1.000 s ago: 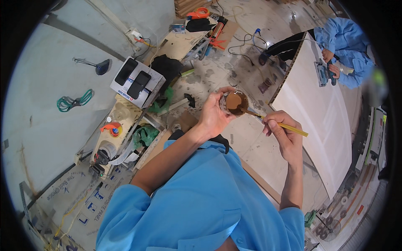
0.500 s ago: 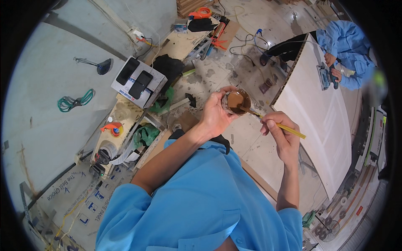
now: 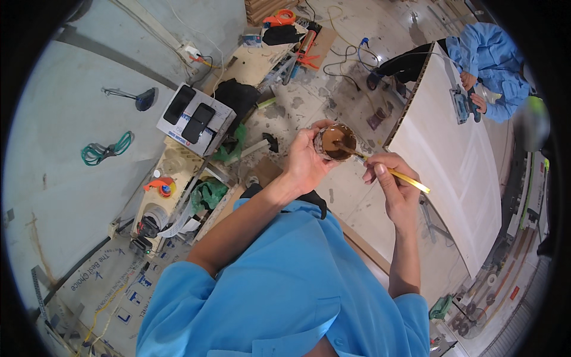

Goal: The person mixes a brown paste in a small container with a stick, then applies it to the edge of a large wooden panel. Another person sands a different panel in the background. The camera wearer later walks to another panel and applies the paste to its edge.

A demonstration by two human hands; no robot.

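Note:
My left hand [image 3: 308, 156] is wrapped round a small cup of brown paint [image 3: 329, 143], its open top facing up and its rim smeared brown. In my right hand [image 3: 394, 181] is a thin paintbrush [image 3: 409, 180] with a yellow handle, pinched between thumb and fingers. The brush's tip dips into the brown paint, so its bristles are mostly hidden. Both hands are held out in front of my blue shirt, above the floor.
At the right, a person in blue [image 3: 491, 65] works a sander [image 3: 461, 106] on a large pale panel [image 3: 446, 160]. To the left, a box [image 3: 199, 122] bears two phones, near a tape dispenser [image 3: 162, 187]. A hammer [image 3: 262, 144] and cables [image 3: 351, 62] lie beyond.
My right hand has shifted slightly left toward the cup, with the brush reaching further into the paint. The cup stays nearly in place.

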